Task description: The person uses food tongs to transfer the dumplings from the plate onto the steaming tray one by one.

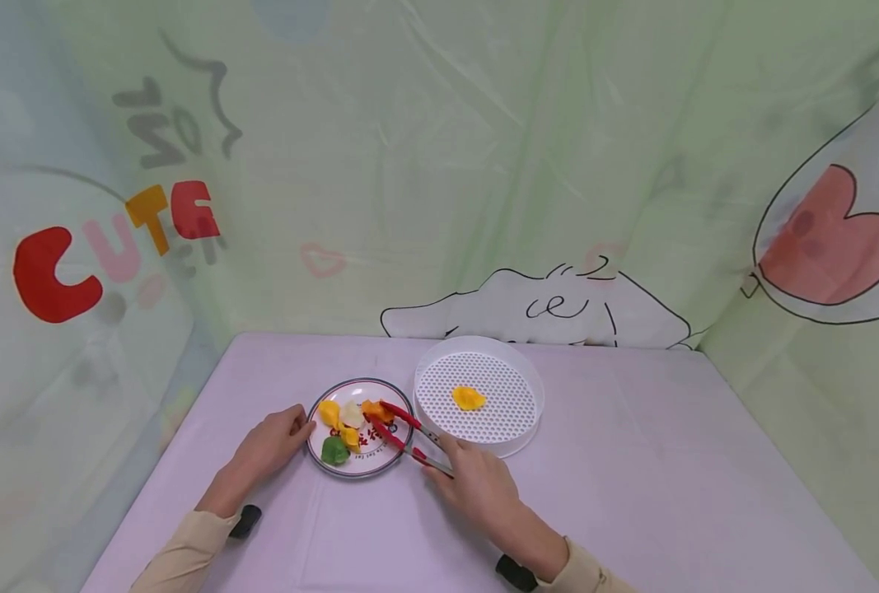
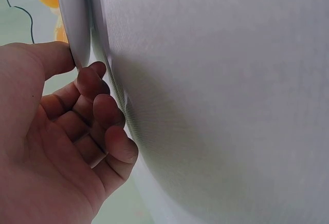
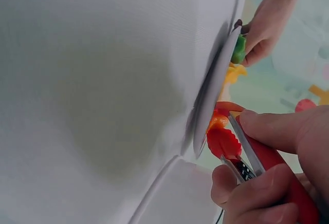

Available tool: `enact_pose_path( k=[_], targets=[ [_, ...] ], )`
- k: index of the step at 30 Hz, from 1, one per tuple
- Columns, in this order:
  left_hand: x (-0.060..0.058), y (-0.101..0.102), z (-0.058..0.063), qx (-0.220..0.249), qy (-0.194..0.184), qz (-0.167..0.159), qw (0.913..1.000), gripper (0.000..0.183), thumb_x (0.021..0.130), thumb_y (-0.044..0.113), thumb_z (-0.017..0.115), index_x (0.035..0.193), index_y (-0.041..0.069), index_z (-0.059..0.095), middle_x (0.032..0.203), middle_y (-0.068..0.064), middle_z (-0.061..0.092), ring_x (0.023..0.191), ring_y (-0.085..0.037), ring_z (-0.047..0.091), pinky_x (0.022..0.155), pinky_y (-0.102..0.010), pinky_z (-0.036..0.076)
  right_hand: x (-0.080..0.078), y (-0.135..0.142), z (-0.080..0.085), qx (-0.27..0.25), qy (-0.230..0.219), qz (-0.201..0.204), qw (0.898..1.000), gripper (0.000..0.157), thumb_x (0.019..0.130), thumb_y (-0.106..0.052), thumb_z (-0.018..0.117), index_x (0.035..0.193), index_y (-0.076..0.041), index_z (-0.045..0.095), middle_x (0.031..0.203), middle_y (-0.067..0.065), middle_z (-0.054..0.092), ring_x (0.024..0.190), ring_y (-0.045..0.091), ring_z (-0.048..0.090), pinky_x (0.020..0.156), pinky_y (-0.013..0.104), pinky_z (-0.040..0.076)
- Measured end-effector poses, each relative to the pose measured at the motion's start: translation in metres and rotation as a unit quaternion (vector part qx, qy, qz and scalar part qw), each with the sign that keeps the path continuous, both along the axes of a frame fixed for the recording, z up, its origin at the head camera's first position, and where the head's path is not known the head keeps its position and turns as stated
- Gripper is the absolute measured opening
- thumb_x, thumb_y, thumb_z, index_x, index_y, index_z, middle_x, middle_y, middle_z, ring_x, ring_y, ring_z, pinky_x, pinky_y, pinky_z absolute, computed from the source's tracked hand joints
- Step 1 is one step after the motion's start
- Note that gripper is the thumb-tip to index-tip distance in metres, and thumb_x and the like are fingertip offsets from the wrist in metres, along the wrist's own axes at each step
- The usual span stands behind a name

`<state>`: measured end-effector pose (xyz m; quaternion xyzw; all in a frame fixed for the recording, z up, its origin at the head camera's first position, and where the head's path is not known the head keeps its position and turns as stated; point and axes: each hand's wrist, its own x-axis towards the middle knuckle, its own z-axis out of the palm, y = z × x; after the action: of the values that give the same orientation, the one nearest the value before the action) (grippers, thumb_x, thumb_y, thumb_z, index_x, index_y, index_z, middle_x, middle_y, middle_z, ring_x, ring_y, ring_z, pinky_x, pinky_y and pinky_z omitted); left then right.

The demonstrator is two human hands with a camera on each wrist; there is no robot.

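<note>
Left hand [image 1: 272, 441] pinching the round white dark-rimmed plate [image 1: 367, 475] at its edge, fingers curled; right hand [image 1: 476, 478] gripping red-tipped metal tongs [image 1: 418, 455], tips spread at a crumpled orange piece [image 1: 375, 409] on the plate!

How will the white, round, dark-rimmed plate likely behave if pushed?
The white, round, dark-rimmed plate, material unclear, would probably slide rather than tip, being wide and low. It looks stiff: its rim shows no bend where the left hand pinches it. The green, rounded piece on it seems loose, so a hard shove might shift it.
</note>
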<state>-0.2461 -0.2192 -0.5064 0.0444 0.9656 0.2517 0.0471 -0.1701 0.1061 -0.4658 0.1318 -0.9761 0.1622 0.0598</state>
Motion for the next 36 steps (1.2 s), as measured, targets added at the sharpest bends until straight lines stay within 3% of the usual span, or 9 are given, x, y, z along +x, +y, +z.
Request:
enact_pose_path(
  k=[6,14,21,25,32,36],
  targets=[
    [0.000,0.000,0.001,0.003,-0.001,-0.001,1.0000,0.019,0.100,0.028,0.061,0.094,0.010,0.057,0.069,0.000,0.050,0.064,-0.015,0.046,0.057,-0.029,0.036,0.001,0.002,0.008,-0.001,0.003,-0.002,1.000,0.050,0.083,-0.043,0.080,0.123,-0.015,0.068,0.078,-0.002,0.064,0.058,0.012,0.043,0.052,0.022,0.035],
    [0.002,0.001,0.002,0.002,-0.003,0.001,1.0000,0.019,0.099,0.027,0.062,0.094,0.010,0.057,0.070,-0.001,0.050,0.064,-0.015,0.046,0.058,-0.029,0.036,0.006,0.010,0.022,-0.015,0.002,-0.002,1.000,0.049,0.083,-0.041,0.080,0.122,-0.015,0.067,0.094,0.003,0.073,0.067,0.012,0.056,0.058,0.022,0.049],
    [0.002,0.002,0.003,0.002,-0.007,0.003,1.0000,0.019,0.099,0.027,0.062,0.095,0.010,0.057,0.069,-0.001,0.049,0.064,-0.015,0.046,0.058,-0.029,0.036,0.005,0.023,0.031,-0.022,0.015,-0.022,0.999,0.048,0.083,-0.041,0.080,0.121,-0.014,0.068,0.090,0.001,0.072,0.062,0.010,0.051,0.054,0.020,0.043],
    [0.002,0.002,0.004,0.000,-0.009,0.004,1.0000,0.019,0.099,0.027,0.062,0.095,0.009,0.057,0.070,-0.001,0.050,0.064,-0.015,0.047,0.058,-0.028,0.037,0.005,0.030,0.036,-0.017,0.018,-0.037,0.999,0.050,0.084,-0.043,0.079,0.123,-0.014,0.067,0.095,0.002,0.073,0.066,0.011,0.052,0.058,0.024,0.045],
    [0.003,0.002,0.005,0.002,-0.011,0.003,0.9999,0.019,0.099,0.027,0.062,0.095,0.009,0.057,0.070,-0.001,0.050,0.064,-0.015,0.047,0.058,-0.029,0.037,0.002,0.047,0.042,-0.026,0.024,-0.051,0.998,0.053,0.085,-0.041,0.078,0.127,-0.011,0.067,0.109,0.010,0.075,0.079,0.020,0.068,0.069,0.039,0.056],
    [0.002,0.002,0.004,0.000,-0.012,0.003,0.9999,0.019,0.099,0.027,0.062,0.096,0.009,0.057,0.070,-0.001,0.050,0.065,-0.015,0.047,0.058,-0.029,0.037,0.000,0.056,0.045,-0.026,0.012,-0.060,0.998,0.055,0.086,-0.042,0.078,0.128,-0.009,0.066,0.111,0.011,0.074,0.077,0.019,0.066,0.067,0.038,0.055]
  ],
)
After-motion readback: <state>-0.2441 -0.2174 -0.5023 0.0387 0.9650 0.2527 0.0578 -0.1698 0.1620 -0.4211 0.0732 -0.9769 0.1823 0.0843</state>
